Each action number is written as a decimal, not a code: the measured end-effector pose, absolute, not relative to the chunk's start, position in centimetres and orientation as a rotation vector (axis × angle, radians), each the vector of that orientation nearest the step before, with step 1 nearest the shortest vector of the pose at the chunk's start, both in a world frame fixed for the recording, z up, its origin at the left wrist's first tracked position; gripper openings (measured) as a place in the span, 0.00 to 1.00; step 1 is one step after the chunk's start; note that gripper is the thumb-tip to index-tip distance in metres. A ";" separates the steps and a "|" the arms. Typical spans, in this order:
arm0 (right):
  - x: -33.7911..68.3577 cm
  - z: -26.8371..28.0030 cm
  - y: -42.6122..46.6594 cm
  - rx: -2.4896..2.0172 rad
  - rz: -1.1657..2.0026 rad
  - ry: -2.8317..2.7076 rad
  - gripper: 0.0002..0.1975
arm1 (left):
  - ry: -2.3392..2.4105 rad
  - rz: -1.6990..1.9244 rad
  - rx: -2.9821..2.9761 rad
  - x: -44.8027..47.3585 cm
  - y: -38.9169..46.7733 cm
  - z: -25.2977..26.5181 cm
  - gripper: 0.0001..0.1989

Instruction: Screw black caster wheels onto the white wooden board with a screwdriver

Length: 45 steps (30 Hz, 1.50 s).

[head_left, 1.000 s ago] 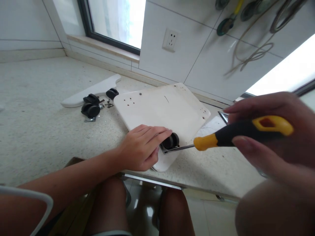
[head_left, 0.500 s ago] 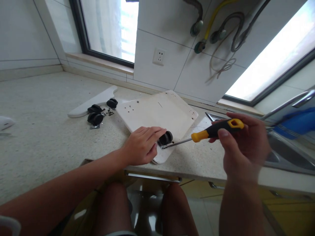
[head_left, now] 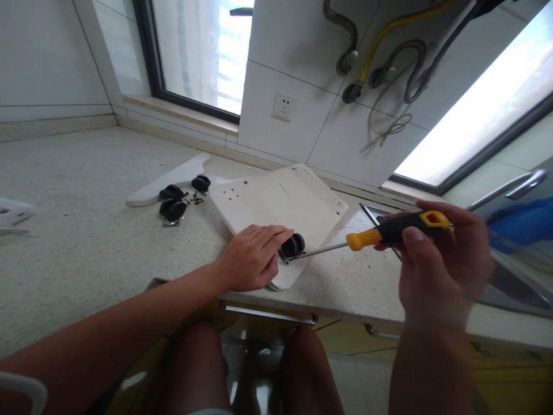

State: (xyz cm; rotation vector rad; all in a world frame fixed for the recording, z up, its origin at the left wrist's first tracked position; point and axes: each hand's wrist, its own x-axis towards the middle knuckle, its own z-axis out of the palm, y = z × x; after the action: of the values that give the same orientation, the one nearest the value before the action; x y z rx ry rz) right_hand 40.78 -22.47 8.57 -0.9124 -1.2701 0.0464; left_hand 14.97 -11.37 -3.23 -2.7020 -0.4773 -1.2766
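A white board [head_left: 276, 202] with small screw holes near its corners lies on the counter. On its near corner sits a black caster wheel [head_left: 294, 245] with a metal plate. My left hand [head_left: 250, 257] is closed against the caster, thumb and fingers at its left side. My right hand [head_left: 444, 259] grips a yellow-and-black screwdriver [head_left: 397, 229] by the handle. The screwdriver's shaft slants down to the left, and its tip is at the caster's plate. Whether the tip sits in a screw is too small to tell.
Several loose casters [head_left: 173, 207] and small screws [head_left: 197, 198] lie left of the board, beside a white curved panel [head_left: 166, 181]. A white part [head_left: 15, 213] is at the far left. Right are a sink [head_left: 518, 282] and faucet [head_left: 514, 187]; a drawer handle [head_left: 268, 312] runs below the counter edge.
My right hand and the screwdriver handle have shifted to the right, while the tip stays at the caster plate. My left hand keeps its place on the caster. The view has tilted slightly.
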 end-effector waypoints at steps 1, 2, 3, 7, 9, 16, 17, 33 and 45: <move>40.7 8.9 -22.3 -0.888 0.041 -1.241 0.18 | -0.483 -1.277 -2.701 15.0 -11.4 -3.3 0.30; 40.5 9.3 -22.1 -0.857 0.029 -1.215 0.18 | -0.490 -1.276 -2.700 15.0 -11.4 -3.4 0.30; 40.3 9.7 -21.8 -0.826 0.014 -1.195 0.19 | -0.498 -1.273 -2.699 15.0 -11.4 -3.4 0.29; 39.1 11.7 -19.6 -0.674 -0.047 -1.161 0.16 | -0.491 -1.281 -2.692 15.1 -11.3 -3.5 0.29; 37.7 12.6 -17.8 -0.600 -0.066 -1.191 0.15 | -0.486 -1.295 -2.691 15.1 -11.4 -3.4 0.30; 29.0 13.2 -7.7 -0.627 0.045 -1.560 0.14 | -0.522 -1.257 -2.705 15.2 -11.4 -3.4 0.30; 27.7 12.9 -6.3 -0.654 0.094 -1.623 0.15 | -0.520 -1.255 -2.706 15.2 -11.4 -3.5 0.30; 24.5 9.3 -1.4 -1.005 0.106 -1.844 0.15 | -0.540 -1.195 -2.723 15.5 -11.1 -3.9 0.27; 25.9 8.5 -2.1 -0.979 0.168 -1.716 0.18 | -0.554 -1.191 -2.754 15.4 -11.3 -3.6 0.28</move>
State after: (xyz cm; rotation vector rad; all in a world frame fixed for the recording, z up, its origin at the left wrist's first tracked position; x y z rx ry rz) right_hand 25.91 -2.12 8.53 -0.9794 -1.7163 0.1683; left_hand 15.41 -11.32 -3.61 -2.7538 -0.5535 -1.1915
